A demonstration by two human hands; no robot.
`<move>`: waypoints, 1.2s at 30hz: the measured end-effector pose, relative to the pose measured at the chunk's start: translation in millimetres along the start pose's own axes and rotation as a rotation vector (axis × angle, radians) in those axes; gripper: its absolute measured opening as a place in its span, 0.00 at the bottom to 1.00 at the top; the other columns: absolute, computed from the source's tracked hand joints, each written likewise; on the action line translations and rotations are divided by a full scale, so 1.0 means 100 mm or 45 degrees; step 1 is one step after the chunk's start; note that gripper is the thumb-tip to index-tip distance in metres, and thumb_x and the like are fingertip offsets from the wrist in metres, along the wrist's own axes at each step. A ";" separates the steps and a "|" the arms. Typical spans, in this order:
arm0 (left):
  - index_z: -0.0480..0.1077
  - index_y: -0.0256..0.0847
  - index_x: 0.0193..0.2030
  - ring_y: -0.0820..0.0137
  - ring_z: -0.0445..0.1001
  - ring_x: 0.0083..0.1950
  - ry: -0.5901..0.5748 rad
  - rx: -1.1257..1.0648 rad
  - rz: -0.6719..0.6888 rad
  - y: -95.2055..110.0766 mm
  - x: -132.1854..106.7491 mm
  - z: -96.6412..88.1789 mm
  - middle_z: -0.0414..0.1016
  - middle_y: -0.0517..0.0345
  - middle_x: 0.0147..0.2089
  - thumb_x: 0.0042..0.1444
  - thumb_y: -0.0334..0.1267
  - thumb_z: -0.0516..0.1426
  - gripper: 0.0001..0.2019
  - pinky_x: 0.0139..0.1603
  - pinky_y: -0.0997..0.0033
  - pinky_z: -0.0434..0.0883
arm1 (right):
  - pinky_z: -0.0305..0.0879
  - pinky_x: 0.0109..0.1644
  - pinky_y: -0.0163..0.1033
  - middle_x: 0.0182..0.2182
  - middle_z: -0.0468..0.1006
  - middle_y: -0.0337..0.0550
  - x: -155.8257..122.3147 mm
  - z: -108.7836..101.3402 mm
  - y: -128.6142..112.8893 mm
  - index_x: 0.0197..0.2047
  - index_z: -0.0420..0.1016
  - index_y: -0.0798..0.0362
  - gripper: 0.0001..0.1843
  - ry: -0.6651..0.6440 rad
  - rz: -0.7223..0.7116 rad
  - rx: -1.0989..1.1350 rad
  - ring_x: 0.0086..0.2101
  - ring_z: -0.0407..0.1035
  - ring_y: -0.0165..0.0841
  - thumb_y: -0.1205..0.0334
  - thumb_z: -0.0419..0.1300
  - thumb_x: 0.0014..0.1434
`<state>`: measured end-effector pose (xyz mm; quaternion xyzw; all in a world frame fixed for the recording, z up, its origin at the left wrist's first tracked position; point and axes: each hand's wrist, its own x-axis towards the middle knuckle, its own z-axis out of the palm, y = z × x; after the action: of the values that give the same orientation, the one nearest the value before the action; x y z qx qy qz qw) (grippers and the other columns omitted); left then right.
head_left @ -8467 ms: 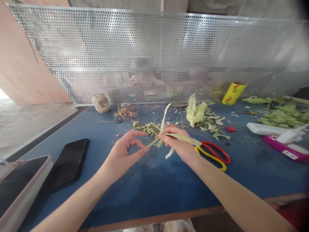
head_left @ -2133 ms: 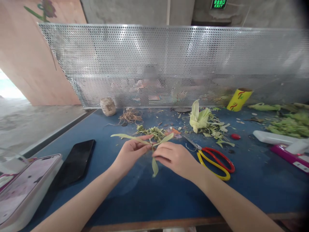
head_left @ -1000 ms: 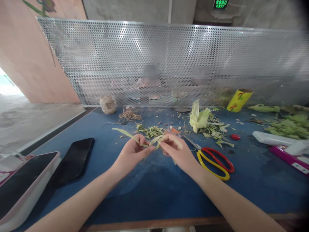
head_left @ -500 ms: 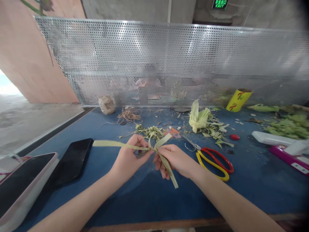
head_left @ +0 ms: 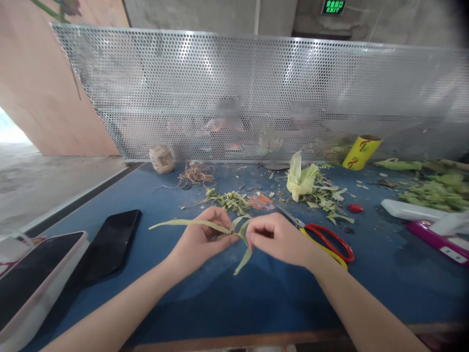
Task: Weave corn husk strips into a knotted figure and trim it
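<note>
A yellow cylindrical tube point(head_left: 361, 151) stands tilted by the perforated metal screen point(head_left: 256, 88) at the far edge of the blue table point(head_left: 227, 303), its open mouth too dark to show any contents. Over the middle of the table, the left hand point(head_left: 200, 239) and right hand point(head_left: 280, 239) meet, fingertips pinched on thin pale-green husk strips point(head_left: 183, 223). One long flat strip trails out to the left, a shorter one hangs toward the table, and small loops bunch where the hands join.
</note>
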<state>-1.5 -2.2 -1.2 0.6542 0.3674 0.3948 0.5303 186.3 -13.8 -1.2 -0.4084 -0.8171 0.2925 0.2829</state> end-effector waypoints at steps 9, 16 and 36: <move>0.61 0.40 0.31 0.78 0.65 0.23 -0.085 -0.376 -0.189 0.02 0.05 -0.04 0.69 0.67 0.21 0.38 0.30 0.64 0.16 0.25 0.79 0.60 | 0.61 0.39 0.35 0.37 0.68 0.45 -0.01 0.01 0.07 0.43 0.63 0.52 0.14 0.347 -0.712 -0.715 0.36 0.63 0.30 0.73 0.49 0.53; 0.61 0.39 0.34 0.83 0.58 0.19 -0.178 -0.544 -0.258 0.01 0.04 -0.06 0.66 0.69 0.19 0.42 0.30 0.63 0.15 0.21 0.82 0.54 | 0.59 0.49 0.39 0.43 0.68 0.43 0.02 -0.04 0.08 0.48 0.66 0.48 0.16 0.333 -0.797 -0.888 0.44 0.60 0.33 0.72 0.48 0.59; 0.54 0.42 0.43 0.74 0.71 0.28 -0.275 0.139 -0.019 -0.20 0.06 -0.11 0.72 0.66 0.25 0.44 0.32 0.61 0.22 0.30 0.74 0.66 | 0.58 0.50 0.36 0.42 0.69 0.41 0.06 0.05 0.06 0.32 0.65 0.52 0.04 -0.120 -0.134 0.197 0.44 0.64 0.31 0.62 0.56 0.54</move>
<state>-10.2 10.6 -18.6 0.7182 0.3337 0.2975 0.5333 183.2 -7.2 -7.9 -0.3276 -0.8248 0.3583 0.2899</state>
